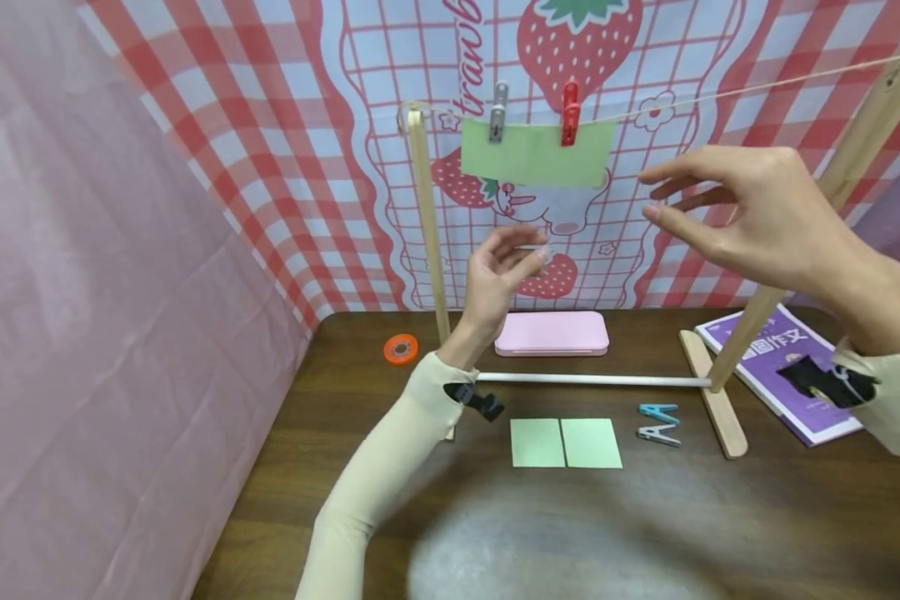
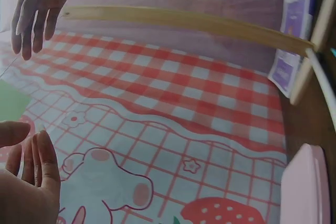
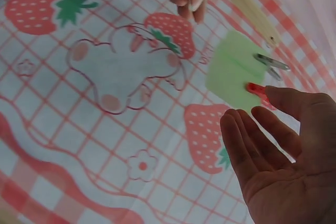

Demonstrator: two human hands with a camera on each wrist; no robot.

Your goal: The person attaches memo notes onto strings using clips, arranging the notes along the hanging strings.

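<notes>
A light green sheet of paper (image 1: 537, 163) hangs from a string (image 1: 690, 98), held by a grey clothespin (image 1: 498, 112) and a red clothespin (image 1: 570, 114). Below the sheet, apart from it, is my left hand (image 1: 498, 271), its fingers loosely bent around nothing. My right hand (image 1: 768, 217) hovers to the right of the sheet, fingers relaxed and holding nothing. In the right wrist view the red clothespin (image 3: 258, 91) appears just beyond the right fingertips. Two more green sheets (image 1: 537, 442) lie side by side on the table, with a blue clothespin (image 1: 660, 412) and another grey clothespin (image 1: 657, 435) beside them.
Wooden posts (image 1: 430, 221) carry the string at both ends, joined low down by a white rod (image 1: 592, 380). Behind the rod lies a pink case (image 1: 552, 333). An orange tape roll (image 1: 401, 349) sits at left, a purple book (image 1: 783, 367) at right.
</notes>
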